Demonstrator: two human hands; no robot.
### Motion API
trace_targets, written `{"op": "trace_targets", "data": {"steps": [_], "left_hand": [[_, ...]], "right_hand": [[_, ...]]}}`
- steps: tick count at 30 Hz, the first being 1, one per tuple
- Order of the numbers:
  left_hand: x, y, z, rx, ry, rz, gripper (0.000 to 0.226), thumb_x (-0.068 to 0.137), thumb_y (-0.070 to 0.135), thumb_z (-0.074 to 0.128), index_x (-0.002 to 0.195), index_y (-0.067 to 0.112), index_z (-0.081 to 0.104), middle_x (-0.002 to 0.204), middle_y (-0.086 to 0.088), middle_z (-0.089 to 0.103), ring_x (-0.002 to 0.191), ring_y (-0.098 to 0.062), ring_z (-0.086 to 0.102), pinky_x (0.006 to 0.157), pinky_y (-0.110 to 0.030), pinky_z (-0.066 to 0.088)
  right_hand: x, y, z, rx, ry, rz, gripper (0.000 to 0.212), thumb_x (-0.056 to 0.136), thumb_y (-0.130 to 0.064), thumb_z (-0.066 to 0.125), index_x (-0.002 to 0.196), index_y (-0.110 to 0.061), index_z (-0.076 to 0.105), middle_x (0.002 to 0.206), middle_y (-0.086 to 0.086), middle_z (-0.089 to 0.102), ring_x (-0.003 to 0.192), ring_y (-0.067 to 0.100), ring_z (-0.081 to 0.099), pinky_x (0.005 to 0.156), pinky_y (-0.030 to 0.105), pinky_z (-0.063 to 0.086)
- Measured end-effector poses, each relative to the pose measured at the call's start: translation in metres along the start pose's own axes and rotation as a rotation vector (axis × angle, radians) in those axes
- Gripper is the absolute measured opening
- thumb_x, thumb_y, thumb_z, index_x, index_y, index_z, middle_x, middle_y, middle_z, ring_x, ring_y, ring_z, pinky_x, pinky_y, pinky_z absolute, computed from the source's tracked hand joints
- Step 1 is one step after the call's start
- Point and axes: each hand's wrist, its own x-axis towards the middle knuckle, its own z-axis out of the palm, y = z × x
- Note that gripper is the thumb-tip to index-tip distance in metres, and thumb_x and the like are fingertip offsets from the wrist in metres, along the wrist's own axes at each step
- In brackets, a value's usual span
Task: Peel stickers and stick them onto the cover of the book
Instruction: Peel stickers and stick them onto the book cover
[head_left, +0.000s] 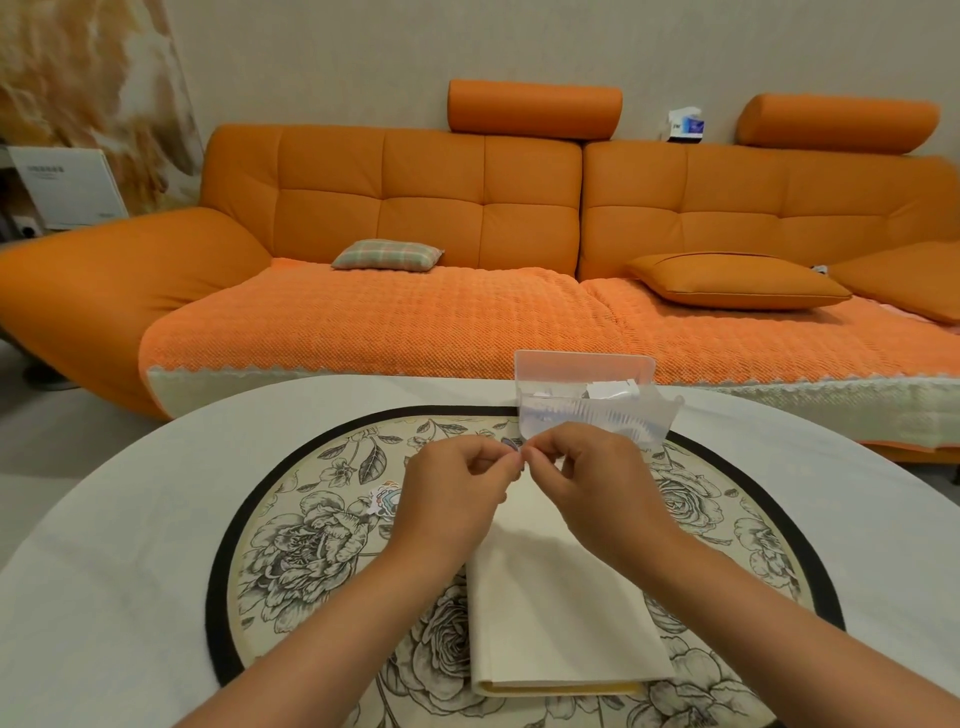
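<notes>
Left hand (457, 493) and right hand (589, 483) pinch 1 small purplish sticker (511, 443) above 1 cream book (550, 603) on the round white bench (104, 545), near 1 colourful loose sticker (383, 503) and 1 clear plastic box (582, 366).

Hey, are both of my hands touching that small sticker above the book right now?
Touching. The head view shows the left hand and right hand pinching the small sticker between their fingertips, above the book.
</notes>
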Motion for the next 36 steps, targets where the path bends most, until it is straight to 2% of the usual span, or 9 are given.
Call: {"op": "trace_targets", "data": {"steps": [6, 10, 14, 16, 18, 20, 25, 29, 36], "left_hand": [[0.001, -0.004, 0.002, 0.053, -0.017, 0.04, 0.015, 0.086, 0.029, 0.071, 0.072, 0.027, 0.07, 0.066, 0.01, 0.068, 0.063, -0.003, 0.061, 0.061, -0.02, 0.049], [0.004, -0.006, 0.002, -0.001, -0.054, 0.044, 0.016, 0.087, 0.028, 0.071, 0.072, 0.027, 0.068, 0.065, 0.009, 0.066, 0.064, -0.01, 0.062, 0.063, -0.025, 0.05], [0.007, -0.005, 0.0, -0.063, -0.098, 0.041, 0.016, 0.089, 0.025, 0.07, 0.073, 0.026, 0.067, 0.071, 0.001, 0.067, 0.076, -0.024, 0.066, 0.071, -0.036, 0.053], [0.008, -0.005, 0.0, -0.082, -0.112, 0.052, 0.016, 0.09, 0.025, 0.07, 0.074, 0.025, 0.067, 0.076, -0.004, 0.069, 0.078, -0.027, 0.065, 0.071, -0.039, 0.054], [0.008, -0.005, 0.0, -0.095, -0.108, 0.055, 0.015, 0.09, 0.026, 0.07, 0.075, 0.026, 0.068, 0.075, -0.004, 0.068, 0.077, -0.028, 0.065, 0.07, -0.042, 0.054], [0.008, -0.006, 0.0, -0.093, -0.098, 0.059, 0.014, 0.09, 0.03, 0.07, 0.077, 0.029, 0.069, 0.073, 0.0, 0.068, 0.076, -0.026, 0.065, 0.071, -0.045, 0.056], [0.009, -0.009, 0.001, -0.086, -0.09, 0.084, 0.011, 0.091, 0.029, 0.069, 0.079, 0.029, 0.069, 0.075, 0.006, 0.07, 0.077, -0.017, 0.068, 0.074, -0.046, 0.059], [0.006, -0.004, 0.001, -0.185, -0.164, 0.033, 0.009, 0.094, 0.016, 0.064, 0.091, 0.021, 0.071, 0.087, 0.004, 0.075, 0.083, -0.018, 0.071, 0.068, -0.032, 0.06], [0.006, -0.001, -0.001, -0.249, -0.143, -0.032, 0.008, 0.093, 0.02, 0.068, 0.09, 0.014, 0.072, 0.082, 0.004, 0.076, 0.073, -0.009, 0.071, 0.063, -0.026, 0.057]], "right_hand": [[-0.002, 0.002, 0.002, -0.023, -0.004, -0.008, 0.01, 0.092, -0.032, 0.065, 0.091, -0.033, 0.075, 0.08, -0.021, 0.067, 0.067, -0.002, 0.056, 0.061, 0.018, 0.041], [-0.001, 0.0, 0.001, 0.074, -0.024, 0.073, 0.011, 0.092, -0.029, 0.065, 0.087, -0.031, 0.075, 0.071, -0.022, 0.065, 0.066, -0.004, 0.056, 0.057, 0.013, 0.037], [0.001, -0.001, 0.0, 0.227, -0.069, 0.196, 0.014, 0.093, -0.025, 0.064, 0.084, -0.026, 0.074, 0.059, -0.027, 0.062, 0.057, -0.004, 0.057, 0.053, 0.01, 0.039], [0.003, -0.004, -0.001, 0.338, -0.092, 0.26, 0.015, 0.093, -0.023, 0.064, 0.082, -0.021, 0.074, 0.056, -0.017, 0.062, 0.049, 0.0, 0.055, 0.048, 0.012, 0.039], [0.004, -0.008, -0.004, 0.456, -0.13, 0.319, 0.016, 0.091, -0.023, 0.066, 0.079, -0.017, 0.074, 0.056, -0.003, 0.063, 0.046, 0.005, 0.053, 0.047, 0.021, 0.041], [0.004, -0.01, -0.006, 0.549, -0.133, 0.349, 0.015, 0.09, -0.025, 0.07, 0.079, -0.016, 0.076, 0.065, 0.01, 0.066, 0.049, 0.011, 0.055, 0.045, 0.026, 0.041], [0.005, -0.011, -0.004, 0.627, -0.118, 0.418, 0.014, 0.092, -0.018, 0.069, 0.081, -0.013, 0.076, 0.069, -0.003, 0.068, 0.05, 0.013, 0.057, 0.044, 0.026, 0.041], [0.006, -0.011, -0.005, 0.641, -0.09, 0.445, 0.017, 0.093, -0.017, 0.066, 0.079, -0.014, 0.076, 0.066, -0.007, 0.07, 0.049, 0.013, 0.054, 0.045, 0.025, 0.041], [0.004, -0.006, -0.004, 0.331, -0.101, 0.215, 0.017, 0.095, -0.023, 0.064, 0.083, -0.02, 0.076, 0.056, -0.02, 0.064, 0.045, 0.001, 0.052, 0.045, 0.011, 0.037]]}}
